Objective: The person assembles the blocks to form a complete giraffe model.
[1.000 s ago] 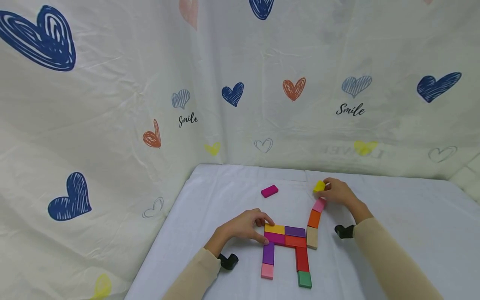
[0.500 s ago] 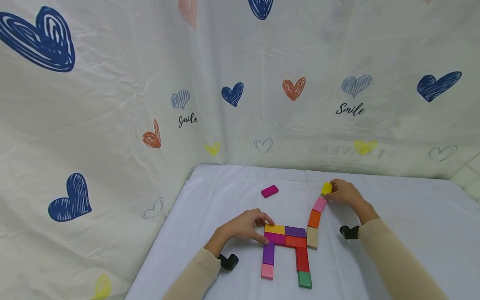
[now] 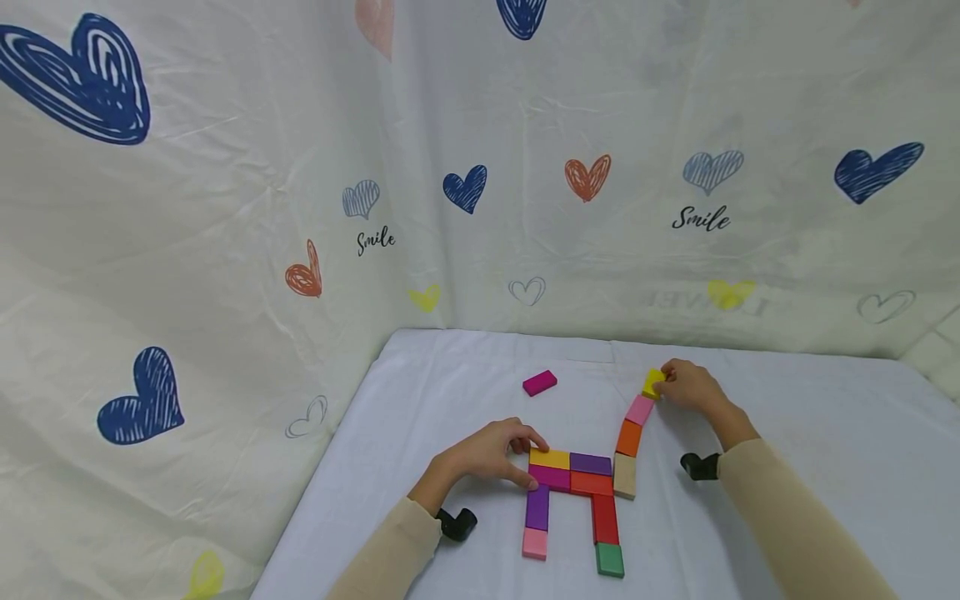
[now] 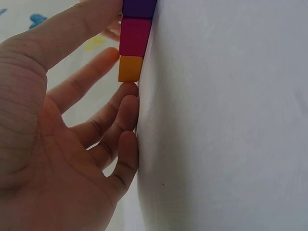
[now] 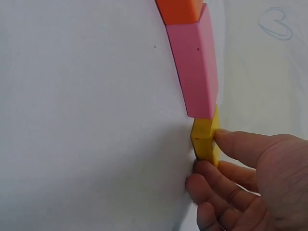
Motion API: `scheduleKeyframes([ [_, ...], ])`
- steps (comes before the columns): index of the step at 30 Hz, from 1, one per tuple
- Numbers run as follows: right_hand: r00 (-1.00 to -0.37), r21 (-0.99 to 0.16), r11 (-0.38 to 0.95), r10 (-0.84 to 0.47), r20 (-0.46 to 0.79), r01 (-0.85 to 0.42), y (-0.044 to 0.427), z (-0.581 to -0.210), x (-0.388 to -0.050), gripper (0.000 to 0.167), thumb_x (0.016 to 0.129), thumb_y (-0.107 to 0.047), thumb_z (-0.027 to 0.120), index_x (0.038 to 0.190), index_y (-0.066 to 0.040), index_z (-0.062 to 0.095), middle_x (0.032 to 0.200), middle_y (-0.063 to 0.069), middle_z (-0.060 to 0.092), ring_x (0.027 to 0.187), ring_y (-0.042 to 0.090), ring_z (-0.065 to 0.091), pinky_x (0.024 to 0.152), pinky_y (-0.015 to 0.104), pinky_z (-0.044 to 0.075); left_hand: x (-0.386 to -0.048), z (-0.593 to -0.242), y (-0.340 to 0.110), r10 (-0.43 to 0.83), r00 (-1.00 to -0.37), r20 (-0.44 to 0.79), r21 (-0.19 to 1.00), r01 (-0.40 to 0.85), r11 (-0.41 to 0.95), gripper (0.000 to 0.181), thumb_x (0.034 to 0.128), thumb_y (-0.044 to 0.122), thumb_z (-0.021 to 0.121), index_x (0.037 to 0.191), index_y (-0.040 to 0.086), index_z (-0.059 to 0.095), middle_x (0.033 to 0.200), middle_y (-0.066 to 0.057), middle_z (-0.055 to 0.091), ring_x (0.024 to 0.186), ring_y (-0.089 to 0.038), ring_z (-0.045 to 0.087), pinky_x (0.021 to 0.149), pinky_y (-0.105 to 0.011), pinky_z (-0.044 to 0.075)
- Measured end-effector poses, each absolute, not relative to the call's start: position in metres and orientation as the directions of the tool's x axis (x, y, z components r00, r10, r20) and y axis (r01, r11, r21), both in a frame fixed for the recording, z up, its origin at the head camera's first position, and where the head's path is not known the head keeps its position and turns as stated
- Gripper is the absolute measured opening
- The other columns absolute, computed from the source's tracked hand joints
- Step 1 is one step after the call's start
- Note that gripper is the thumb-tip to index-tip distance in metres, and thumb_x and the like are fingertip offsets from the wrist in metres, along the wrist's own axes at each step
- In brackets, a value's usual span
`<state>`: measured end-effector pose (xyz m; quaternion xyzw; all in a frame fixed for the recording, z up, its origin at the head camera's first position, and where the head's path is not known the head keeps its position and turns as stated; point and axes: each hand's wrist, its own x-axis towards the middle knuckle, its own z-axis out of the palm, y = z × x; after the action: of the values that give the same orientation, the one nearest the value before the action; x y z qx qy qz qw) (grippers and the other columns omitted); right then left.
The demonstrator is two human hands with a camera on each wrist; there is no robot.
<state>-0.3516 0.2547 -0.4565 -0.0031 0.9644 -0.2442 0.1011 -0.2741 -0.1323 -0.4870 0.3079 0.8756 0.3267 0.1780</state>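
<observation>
My right hand (image 3: 692, 385) pinches a yellow block (image 3: 652, 382) between thumb and fingers at the far end of a curved row. In the right wrist view the yellow block (image 5: 206, 137) meets the end of a pink block (image 5: 195, 72). My left hand (image 3: 495, 450) rests on the cloth, its thumb and index finger touching the left end of the flat block figure, beside the orange-yellow block (image 3: 550, 458) and the magenta block (image 3: 550, 477). Its other fingers are loosely bent on the cloth.
A loose magenta block (image 3: 539, 382) lies at the back. The figure includes a beige block (image 3: 624, 476), a red block (image 3: 604, 519), a green block (image 3: 610, 560) and a purple block (image 3: 537, 507). A white cloth (image 3: 450, 367) covers the table; a heart-printed curtain (image 3: 637, 250) hangs behind.
My right hand has moved the yellow block to the right and slightly nearer, bringing it against the pink block and turning it into line with the row. My left hand has stayed in place.
</observation>
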Motion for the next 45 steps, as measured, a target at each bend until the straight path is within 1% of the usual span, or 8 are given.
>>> scheduleKeyframes([
  [6,-0.982,-0.468,0.878,0.010,-0.187,0.098,0.2517,-0.4591,-0.3501,0.054,0.098,-0.026,0.064,0.129,0.016,0.051,0.118,0.032,0.059,0.099,0.040,0.055,0.091,0.052,0.052,-0.2737,-0.4859,-0.1322,0.654,-0.748,-0.113,0.681,0.422,0.599,0.048,0.0805,0.035,0.088,0.125,0.034,0.068,0.109,0.011,0.059,0.102,-0.003,0.054,0.088,-0.019,0.049],
  [11,-0.982,-0.461,0.880,0.030,-0.186,0.114,0.2518,-0.4603,-0.3498,0.055,0.097,-0.028,0.065,0.127,0.016,0.052,0.117,0.031,0.059,0.098,0.039,0.055,0.087,0.049,0.053,-0.2739,-0.4858,-0.1321,0.655,-0.748,-0.111,0.677,0.426,0.601,0.049,0.0806,0.035,0.088,0.125,0.034,0.068,0.109,0.010,0.059,0.102,-0.002,0.054,0.088,-0.019,0.049],
  [15,-0.983,-0.464,0.879,0.022,-0.183,0.107,0.2522,-0.4604,-0.3495,0.055,0.097,-0.029,0.066,0.126,0.016,0.052,0.114,0.031,0.060,0.096,0.038,0.056,0.084,0.047,0.053,-0.2732,-0.4851,-0.1323,0.651,-0.751,-0.108,0.676,0.425,0.602,0.048,0.0803,0.035,0.088,0.124,0.035,0.068,0.108,0.010,0.059,0.102,-0.002,0.054,0.088,-0.019,0.049],
  [26,-0.980,-0.470,0.876,0.014,-0.196,0.107,0.2539,-0.4599,-0.3478,0.055,0.096,-0.031,0.067,0.124,0.015,0.054,0.112,0.030,0.062,0.094,0.037,0.056,0.086,0.048,0.053,-0.2736,-0.4867,-0.1324,0.653,-0.749,-0.111,0.683,0.420,0.598,0.049,0.0806,0.035,0.088,0.125,0.034,0.068,0.109,0.010,0.060,0.102,-0.002,0.054,0.089,-0.019,0.049],
  [37,-0.980,-0.477,0.872,0.017,-0.199,0.112,0.2545,-0.4601,-0.3461,0.050,0.095,-0.030,0.069,0.119,0.012,0.056,0.110,0.028,0.062,0.094,0.036,0.055,0.084,0.047,0.053,-0.2750,-0.4888,-0.1324,0.652,-0.750,-0.108,0.681,0.422,0.598,0.048,0.0803,0.035,0.088,0.124,0.034,0.068,0.108,0.011,0.059,0.101,-0.001,0.054,0.088,-0.019,0.049],
  [45,-0.980,-0.473,0.873,0.023,-0.199,0.117,0.2556,-0.4623,-0.3459,0.050,0.095,-0.031,0.069,0.118,0.011,0.056,0.107,0.026,0.062,0.093,0.035,0.055,0.083,0.045,0.053,-0.2747,-0.4871,-0.1310,0.654,-0.748,-0.113,0.685,0.418,0.597,0.048,0.0800,0.035,0.088,0.124,0.034,0.068,0.108,0.010,0.059,0.101,-0.002,0.054,0.088,-0.020,0.049],
])
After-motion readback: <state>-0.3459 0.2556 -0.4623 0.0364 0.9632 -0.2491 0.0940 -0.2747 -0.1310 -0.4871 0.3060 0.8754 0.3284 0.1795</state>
